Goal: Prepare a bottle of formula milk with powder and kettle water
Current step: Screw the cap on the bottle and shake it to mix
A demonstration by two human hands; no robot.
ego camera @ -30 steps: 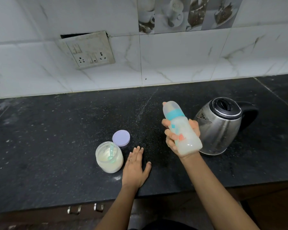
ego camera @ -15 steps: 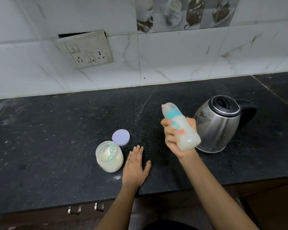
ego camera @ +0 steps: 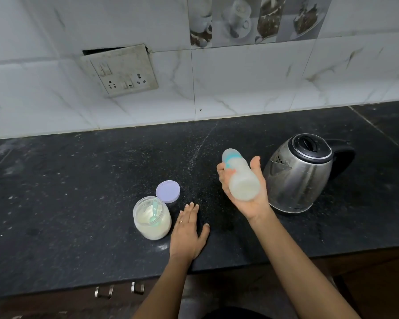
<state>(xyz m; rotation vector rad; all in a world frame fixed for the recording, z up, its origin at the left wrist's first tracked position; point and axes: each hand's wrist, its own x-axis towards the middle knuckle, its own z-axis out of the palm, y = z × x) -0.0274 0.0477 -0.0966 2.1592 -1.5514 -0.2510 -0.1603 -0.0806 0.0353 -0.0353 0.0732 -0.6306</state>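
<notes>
Head: bottle [ego camera: 242, 180] aslant, cap [ego camera: 231, 155] up-left.

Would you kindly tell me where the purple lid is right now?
The purple lid lies on the black counter left of centre in the head view, just behind the open powder jar.

On the tabletop [ego camera: 67, 192], lower centre of the frame, stands the jar [ego camera: 152, 221] with the scoop [ego camera: 154, 211] in it. The lid [ego camera: 168, 191] lies just behind it (slightly right). The left hand [ego camera: 187, 236] rests flat just right of the jar. At centre right, the right hand [ego camera: 253, 203] holds the bottle [ego camera: 240, 176] tilted, with the kettle [ego camera: 300, 176] just beside it on the right. The socket plate [ego camera: 122, 71] sits on the wall, upper left.
</notes>
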